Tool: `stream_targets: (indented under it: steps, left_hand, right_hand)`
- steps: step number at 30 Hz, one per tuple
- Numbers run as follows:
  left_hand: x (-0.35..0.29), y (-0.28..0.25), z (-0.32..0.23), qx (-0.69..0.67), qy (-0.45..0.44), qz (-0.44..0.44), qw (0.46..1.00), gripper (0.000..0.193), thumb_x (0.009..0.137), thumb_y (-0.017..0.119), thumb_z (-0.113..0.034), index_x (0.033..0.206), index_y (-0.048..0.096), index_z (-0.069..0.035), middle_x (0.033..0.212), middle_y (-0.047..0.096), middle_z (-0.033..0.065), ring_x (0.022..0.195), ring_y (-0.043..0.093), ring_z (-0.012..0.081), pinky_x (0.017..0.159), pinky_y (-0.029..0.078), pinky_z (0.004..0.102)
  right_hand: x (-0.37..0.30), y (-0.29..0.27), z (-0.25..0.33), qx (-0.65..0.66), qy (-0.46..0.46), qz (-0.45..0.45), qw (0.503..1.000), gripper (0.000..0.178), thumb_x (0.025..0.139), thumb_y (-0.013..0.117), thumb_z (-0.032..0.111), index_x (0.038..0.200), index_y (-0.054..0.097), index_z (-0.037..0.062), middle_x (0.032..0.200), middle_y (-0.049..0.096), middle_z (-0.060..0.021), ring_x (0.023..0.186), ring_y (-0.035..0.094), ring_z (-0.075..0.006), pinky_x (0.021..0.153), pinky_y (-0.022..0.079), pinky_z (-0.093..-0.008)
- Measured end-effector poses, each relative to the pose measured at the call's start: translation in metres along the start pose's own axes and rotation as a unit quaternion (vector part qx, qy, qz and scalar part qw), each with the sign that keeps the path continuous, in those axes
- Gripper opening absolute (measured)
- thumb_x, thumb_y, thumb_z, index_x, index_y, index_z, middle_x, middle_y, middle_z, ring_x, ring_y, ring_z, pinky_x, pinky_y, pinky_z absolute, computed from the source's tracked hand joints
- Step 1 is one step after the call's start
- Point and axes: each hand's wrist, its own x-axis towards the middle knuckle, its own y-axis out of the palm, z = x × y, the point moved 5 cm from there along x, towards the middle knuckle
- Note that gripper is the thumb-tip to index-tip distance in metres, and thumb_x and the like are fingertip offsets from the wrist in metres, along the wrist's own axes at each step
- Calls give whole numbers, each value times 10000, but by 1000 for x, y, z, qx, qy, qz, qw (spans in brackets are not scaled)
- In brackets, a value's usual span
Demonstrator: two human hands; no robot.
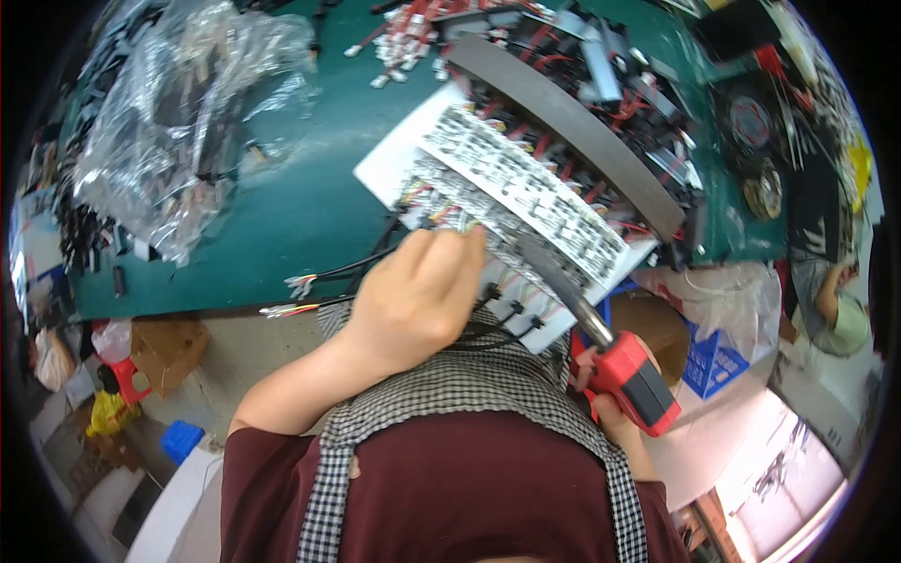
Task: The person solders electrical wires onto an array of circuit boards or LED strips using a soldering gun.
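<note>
A white board (385, 169) lies tilted at the table's near edge, with a patterned white strip (535, 183) along it. My left hand (422, 291) is closed in a pinch over the board's near side, at several thin coloured wire ends (436, 208). Whatever sits between its fingertips is hidden. Black cables (352, 267) with bare coloured ends stick out left of that hand. My right hand (615, 422), partly covered, grips a red and black pistol-shaped tool (638, 385). Its metal barrel and dark, blurred tip reach over the board, pointing toward the left fingers.
A dark grey curved bar (572, 122) stands behind the strip. Beyond it lie many black parts with red wires (648, 108). Clear plastic bags (188, 113) cover the green table (328, 113) at left. A blue bin (711, 361) stands below right; another person (835, 310) is at far right.
</note>
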Motion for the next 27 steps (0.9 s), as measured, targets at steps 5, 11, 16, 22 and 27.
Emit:
stream_targets:
  steps: [5,11,16,22,27]
  left_hand:
    - [2,3,-4,5,3,3,1000,216,676,603,-74,859,630,37,808,478,44,698,495,143,526,435,208]
    - [-5,0,-4,-22,-49,6,999,332,661,649,-53,980,664,36,810,504,64,639,520,191,519,456,286]
    - [-5,-31,54,53,-165,-56,983,85,749,637,-117,707,567,-93,696,533,47,669,568,224,517,459,316]
    - [-87,-35,155,289,-385,159,862,203,817,541,-5,1015,580,12,876,623,143,802,642,306,668,534,393]
    - [-64,-19,174,257,-369,178,875,311,809,549,-13,1115,590,-54,913,622,106,786,654,275,632,536,382]
  right_hand:
    - [23,8,31,78,43,-54,995,662,782,709,519,1068,587,-66,780,659,-90,653,634,-206,611,494,-301]
    - [21,14,25,172,92,-29,980,738,785,689,565,1174,506,-34,969,601,-130,644,589,-187,574,461,-307]
    - [9,5,21,169,98,-56,979,774,787,676,586,1217,470,-25,1066,549,-132,676,572,-178,592,451,-305]
    - [17,14,17,187,98,-25,977,759,799,663,585,1217,484,-22,1084,547,-123,697,562,-173,620,444,-293]
    - [11,12,21,196,110,-39,974,762,795,673,580,1215,485,-28,1108,554,-130,697,561,-176,611,439,-288]
